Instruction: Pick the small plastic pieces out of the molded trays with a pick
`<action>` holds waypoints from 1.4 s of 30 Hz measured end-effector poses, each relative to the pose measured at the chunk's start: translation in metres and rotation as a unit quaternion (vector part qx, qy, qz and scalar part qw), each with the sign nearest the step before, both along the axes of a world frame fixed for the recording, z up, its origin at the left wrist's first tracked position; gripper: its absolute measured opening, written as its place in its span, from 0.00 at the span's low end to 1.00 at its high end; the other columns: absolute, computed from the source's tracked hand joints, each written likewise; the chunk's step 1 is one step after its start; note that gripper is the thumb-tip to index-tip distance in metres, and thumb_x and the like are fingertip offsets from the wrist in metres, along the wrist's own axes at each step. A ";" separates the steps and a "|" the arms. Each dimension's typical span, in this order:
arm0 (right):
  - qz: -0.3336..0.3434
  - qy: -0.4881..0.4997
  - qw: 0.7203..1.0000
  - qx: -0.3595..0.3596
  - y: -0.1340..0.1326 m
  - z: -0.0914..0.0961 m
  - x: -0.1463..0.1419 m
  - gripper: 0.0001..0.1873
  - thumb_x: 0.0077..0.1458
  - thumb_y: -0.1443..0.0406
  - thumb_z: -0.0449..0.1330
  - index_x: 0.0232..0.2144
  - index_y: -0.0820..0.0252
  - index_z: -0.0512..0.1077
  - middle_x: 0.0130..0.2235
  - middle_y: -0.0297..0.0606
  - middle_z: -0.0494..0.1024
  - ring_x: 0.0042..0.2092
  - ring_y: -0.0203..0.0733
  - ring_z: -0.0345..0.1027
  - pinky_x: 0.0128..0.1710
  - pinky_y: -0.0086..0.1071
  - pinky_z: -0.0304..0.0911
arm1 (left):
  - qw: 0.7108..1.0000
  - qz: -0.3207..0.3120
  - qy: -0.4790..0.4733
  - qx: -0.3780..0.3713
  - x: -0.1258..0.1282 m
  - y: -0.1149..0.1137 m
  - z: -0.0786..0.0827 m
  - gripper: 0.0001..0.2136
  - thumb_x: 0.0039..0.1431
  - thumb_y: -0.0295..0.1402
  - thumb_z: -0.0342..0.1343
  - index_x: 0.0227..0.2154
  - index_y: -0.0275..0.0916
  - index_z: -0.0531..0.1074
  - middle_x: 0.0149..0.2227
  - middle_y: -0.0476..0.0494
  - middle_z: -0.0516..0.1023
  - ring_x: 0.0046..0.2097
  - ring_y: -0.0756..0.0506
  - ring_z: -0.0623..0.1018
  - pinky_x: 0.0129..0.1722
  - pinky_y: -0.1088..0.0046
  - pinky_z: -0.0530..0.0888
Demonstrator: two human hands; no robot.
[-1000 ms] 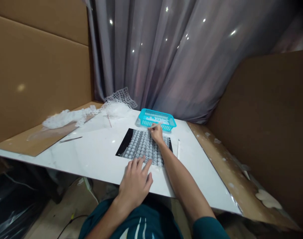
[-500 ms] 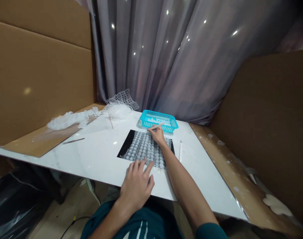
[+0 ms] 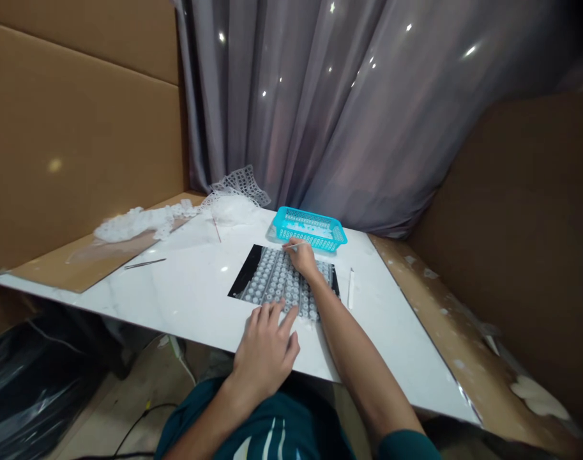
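A black-and-grey sheet (image 3: 246,275) covered with rows of pale round shapes lies on the white table. My left hand (image 3: 265,348) is open, palm down, its fingertips resting at the sheet's near edge. Over the sheet's far edge, my right hand (image 3: 303,259) pinches a slim white stick-like tool (image 3: 295,245); its exact kind is unclear. Just beyond that hand stands a turquoise plastic basket (image 3: 336,243) with small whitish pieces inside. My right forearm covers part of the sheet's right side.
Tweezers (image 3: 145,263) lie at the left, and a white pen-like tool (image 3: 351,289) lies right of the sheet. Crumpled white material (image 3: 133,225) and a perforated white sheet (image 3: 243,182) sit at the back left. Cardboard panels (image 3: 80,128) flank the table; a grey curtain (image 3: 291,115) hangs behind.
My right hand has turned slightly with the white tool, so less of the tool shows. My left hand stays at the near edge. The view has shifted slightly.
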State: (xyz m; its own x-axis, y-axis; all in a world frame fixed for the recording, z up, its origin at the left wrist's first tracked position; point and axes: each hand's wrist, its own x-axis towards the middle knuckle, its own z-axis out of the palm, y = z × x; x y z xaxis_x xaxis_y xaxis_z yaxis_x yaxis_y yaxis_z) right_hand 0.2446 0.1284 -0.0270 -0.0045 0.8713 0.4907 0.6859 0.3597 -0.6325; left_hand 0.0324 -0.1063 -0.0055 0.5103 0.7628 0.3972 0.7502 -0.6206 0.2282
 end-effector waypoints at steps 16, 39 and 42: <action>-0.088 0.118 0.989 0.023 0.015 -0.006 0.014 0.16 0.54 0.54 0.66 0.23 0.53 0.68 0.25 0.35 0.75 0.31 0.46 0.68 0.32 0.35 0.61 | 1.000 0.000 0.008 -0.005 0.000 0.000 0.002 0.25 0.73 0.35 0.51 0.70 0.47 0.65 0.67 0.37 0.71 0.65 0.32 0.69 0.65 0.47 0.66; -0.051 0.189 0.980 0.037 -0.010 0.015 0.004 0.14 0.53 0.55 0.68 0.24 0.57 0.75 0.30 0.40 0.82 0.38 0.49 0.77 0.41 0.35 0.69 | 0.996 0.002 -0.085 0.016 -0.057 0.058 0.018 0.20 0.77 0.29 0.41 0.65 0.43 0.69 0.58 0.40 0.79 0.59 0.39 0.77 0.63 0.53 0.66; -0.010 0.201 0.979 0.011 -0.016 0.022 -0.003 0.15 0.55 0.54 0.68 0.27 0.58 0.77 0.30 0.41 0.82 0.35 0.47 0.78 0.38 0.35 0.70 | 0.999 -0.046 -0.026 0.010 -0.070 0.073 0.015 0.19 0.77 0.29 0.44 0.63 0.44 0.71 0.54 0.42 0.81 0.54 0.40 0.79 0.62 0.54 0.67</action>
State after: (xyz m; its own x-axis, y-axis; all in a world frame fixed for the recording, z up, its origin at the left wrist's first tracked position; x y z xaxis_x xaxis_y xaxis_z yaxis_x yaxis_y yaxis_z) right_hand 0.2414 0.1129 -0.0054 0.2102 0.8582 0.4683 0.3901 0.3656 -0.8451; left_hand -0.0379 -0.0329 0.0097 0.5554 0.7056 0.4401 0.6776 -0.6908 0.2524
